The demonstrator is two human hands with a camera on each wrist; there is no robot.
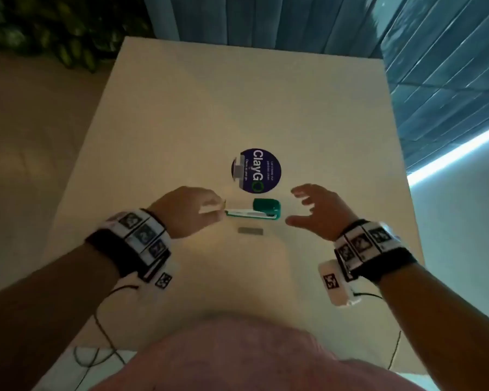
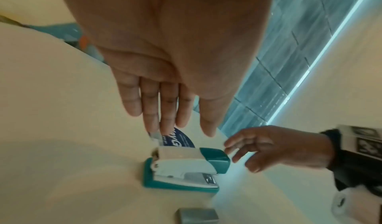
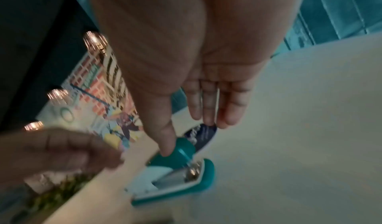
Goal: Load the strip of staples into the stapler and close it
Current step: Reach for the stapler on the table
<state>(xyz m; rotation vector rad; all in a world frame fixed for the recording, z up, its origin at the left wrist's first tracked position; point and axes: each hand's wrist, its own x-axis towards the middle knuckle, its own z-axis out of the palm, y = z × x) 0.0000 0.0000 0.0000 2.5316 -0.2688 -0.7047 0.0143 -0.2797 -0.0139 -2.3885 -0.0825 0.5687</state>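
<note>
A teal and white stapler (image 1: 254, 211) lies on the cream table (image 1: 237, 94), its teal cap to the right. Just in front of it lies a grey strip of staples (image 1: 250, 230), untouched. My left hand (image 1: 218, 207) hovers at the stapler's left end. In the left wrist view its fingers (image 2: 167, 113) are straight above the stapler (image 2: 186, 165) and hold nothing, with the strip (image 2: 197, 216) nearer the camera. My right hand (image 1: 292, 206) is spread open just right of the teal cap (image 3: 177, 150). I cannot tell whether its thumb touches the cap.
A round blue sticker (image 1: 263, 170) sits on the table just beyond the stapler, with a small grey metal piece (image 1: 239, 169) at its left rim. Plant leaves (image 1: 54, 32) lie beyond the far left corner and blue blinds (image 1: 435, 80) to the right.
</note>
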